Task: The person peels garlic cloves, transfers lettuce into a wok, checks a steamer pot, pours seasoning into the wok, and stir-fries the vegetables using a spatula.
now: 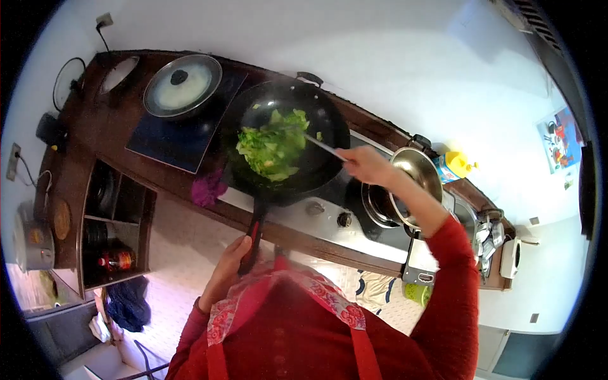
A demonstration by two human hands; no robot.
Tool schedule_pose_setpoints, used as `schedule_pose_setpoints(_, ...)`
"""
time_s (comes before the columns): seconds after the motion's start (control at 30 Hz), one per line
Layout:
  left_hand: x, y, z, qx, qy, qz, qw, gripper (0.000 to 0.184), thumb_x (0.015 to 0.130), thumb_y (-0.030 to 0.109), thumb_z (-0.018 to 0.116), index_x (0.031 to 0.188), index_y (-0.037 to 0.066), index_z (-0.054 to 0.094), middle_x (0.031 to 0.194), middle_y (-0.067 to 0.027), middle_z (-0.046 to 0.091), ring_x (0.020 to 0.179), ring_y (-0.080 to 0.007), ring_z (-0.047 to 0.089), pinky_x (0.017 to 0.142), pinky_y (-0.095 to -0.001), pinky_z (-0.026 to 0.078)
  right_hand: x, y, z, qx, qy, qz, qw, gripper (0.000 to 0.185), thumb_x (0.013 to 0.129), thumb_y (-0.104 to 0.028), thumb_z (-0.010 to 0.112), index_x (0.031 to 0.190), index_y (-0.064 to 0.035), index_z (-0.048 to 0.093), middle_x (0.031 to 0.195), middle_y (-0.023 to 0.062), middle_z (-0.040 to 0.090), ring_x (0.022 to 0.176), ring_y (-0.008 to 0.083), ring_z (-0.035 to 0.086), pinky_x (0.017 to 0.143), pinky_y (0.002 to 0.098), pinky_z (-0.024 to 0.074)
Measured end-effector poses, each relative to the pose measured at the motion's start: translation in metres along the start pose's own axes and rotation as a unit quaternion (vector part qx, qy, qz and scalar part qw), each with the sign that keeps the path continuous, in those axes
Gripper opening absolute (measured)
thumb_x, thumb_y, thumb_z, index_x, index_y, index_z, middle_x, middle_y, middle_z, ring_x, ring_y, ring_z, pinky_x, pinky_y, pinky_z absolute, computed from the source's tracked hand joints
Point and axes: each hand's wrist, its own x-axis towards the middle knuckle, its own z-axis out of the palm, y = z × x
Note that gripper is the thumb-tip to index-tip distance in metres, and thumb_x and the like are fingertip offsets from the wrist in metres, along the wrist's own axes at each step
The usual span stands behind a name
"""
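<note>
A large black wok [329, 158] sits on the gas stove with chopped green leafy vegetables [269, 152] inside, mostly on its left side. My left hand [233, 258] is wrapped round the wok's black and red handle [254, 234]. In my right hand [367, 166] is the metal shaft of a spatula [324, 146]; its far end reaches into the vegetables, where the blade is blurred and partly hidden.
A lidded pan [183, 85] stands on a dark cooktop [166, 140] at left. A purple cloth [209, 188] lies beside the wok. To the right are metal pots [415, 166], a yellow-capped bottle [455, 166] and a sink area with dishes [489, 239].
</note>
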Motion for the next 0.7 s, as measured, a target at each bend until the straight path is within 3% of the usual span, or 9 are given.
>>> schedule_pose_setpoints(0.03,-0.001,0.001,0.002,-0.006,0.003,0.0,1.0,0.044,0.093,0.04,0.051,0.119,0.003,0.049,0.078,-0.0066,0.06,0.057,-0.0133,0.051,0.051,-0.0263,0.041,-0.015,0.013,-0.004,-0.022,0.024,-0.021,0.999,0.042,0.084,-0.01,0.052,0.127,-0.0073,0.05,0.066,0.0177,0.056,0.054,0.0211,0.053,0.054,0.0352,0.0435)
schedule_pose_setpoints(0.1,0.001,-0.002,-0.001,-0.009,0.0,-0.008,1.0,0.043,0.093,0.04,0.051,0.118,0.004,0.05,0.078,-0.0065,0.06,0.058,-0.0135,0.052,0.051,-0.0268,0.041,-0.063,-0.009,-0.046,0.015,-0.028,0.006,0.999,0.042,0.086,-0.008,0.051,0.128,-0.0082,0.05,0.065,0.0164,0.055,0.053,0.0181,0.053,0.054,0.034,0.0437)
schedule_pose_setpoints(0.17,0.004,-0.004,-0.005,-0.013,0.001,-0.016,1.0,0.043,0.093,0.04,0.051,0.117,0.006,0.05,0.078,-0.0064,0.06,0.058,-0.0136,0.052,0.051,-0.027,0.041,-0.091,-0.019,-0.066,0.046,-0.147,0.08,0.985,0.04,0.084,-0.01,0.05,0.124,-0.0073,0.053,0.081,0.0234,0.061,0.074,0.0342,0.062,0.069,0.0419,0.0489)
schedule_pose_setpoints(0.27,0.005,-0.005,-0.004,-0.023,0.005,-0.021,1.0,0.044,0.092,0.042,0.052,0.118,0.006,0.05,0.077,-0.0063,0.059,0.058,-0.0136,0.053,0.05,-0.0269,0.041,-0.105,-0.015,-0.022,0.037,-0.128,0.013,0.991,0.047,0.084,-0.005,0.053,0.131,-0.0089,0.048,0.07,0.0174,0.058,0.057,0.0196,0.056,0.055,0.0343,0.045)
schedule_pose_setpoints(0.33,0.002,0.0,0.002,-0.022,0.003,-0.017,1.0,0.046,0.091,0.043,0.052,0.118,0.006,0.05,0.077,-0.0064,0.059,0.058,-0.0136,0.053,0.049,-0.0267,0.041,-0.093,-0.006,0.057,0.02,0.012,-0.033,0.999,0.049,0.082,-0.003,0.056,0.13,-0.0088,0.048,0.072,0.0198,0.059,0.059,0.0272,0.057,0.057,0.0355,0.0459)
schedule_pose_setpoints(0.4,0.007,-0.002,-0.003,-0.008,-0.014,-0.007,1.0,0.048,0.091,0.044,0.052,0.118,0.005,0.05,0.077,-0.0064,0.059,0.057,-0.0133,0.053,0.048,-0.0263,0.041,-0.072,0.0,0.107,0.1,0.156,-0.064,0.981,0.047,0.081,-0.003,0.056,0.128,-0.0062,0.05,0.074,0.0229,0.058,0.063,0.0353,0.058,0.059,0.0371,0.0464)
schedule_pose_setpoints(0.53,-0.005,0.012,0.009,0.0,0.019,-0.018,1.0,0.034,0.095,0.034,0.049,0.111,0.005,0.055,0.077,-0.0007,0.057,0.062,-0.008,0.05,0.054,-0.0218,0.039,-0.029,-0.001,0.106,0.128,0.213,0.012,0.969,0.042,0.081,-0.004,0.056,0.123,-0.0014,0.052,0.073,0.0249,0.058,0.066,0.0389,0.058,0.06,0.0397,0.0466)
schedule_pose_setpoints(0.63,0.001,0.004,0.001,0.017,-0.008,-0.018,1.0,0.051,0.091,0.044,0.052,0.123,0.004,0.047,0.077,-0.006,0.059,0.056,-0.0119,0.052,0.048,-0.0244,0.04,-0.003,0.013,0.098,0.089,0.213,0.031,0.972,0.04,0.081,-0.006,0.057,0.121,-0.0008,0.053,0.073,0.026,0.057,0.067,0.0394,0.059,0.06,0.0401,0.0464)
schedule_pose_setpoints(0.7,-0.001,0.005,0.004,0.007,-0.001,-0.017,1.0,0.043,0.093,0.039,0.05,0.118,0.004,0.052,0.077,-0.0029,0.058,0.059,-0.0093,0.05,0.051,-0.0223,0.039,0.006,0.014,0.092,0.027,0.184,0.043,0.982,0.04,0.081,-0.007,0.057,0.12,-0.0021,0.054,0.072,0.0264,0.056,0.067,0.0397,0.058,0.059,0.0395,0.0462)
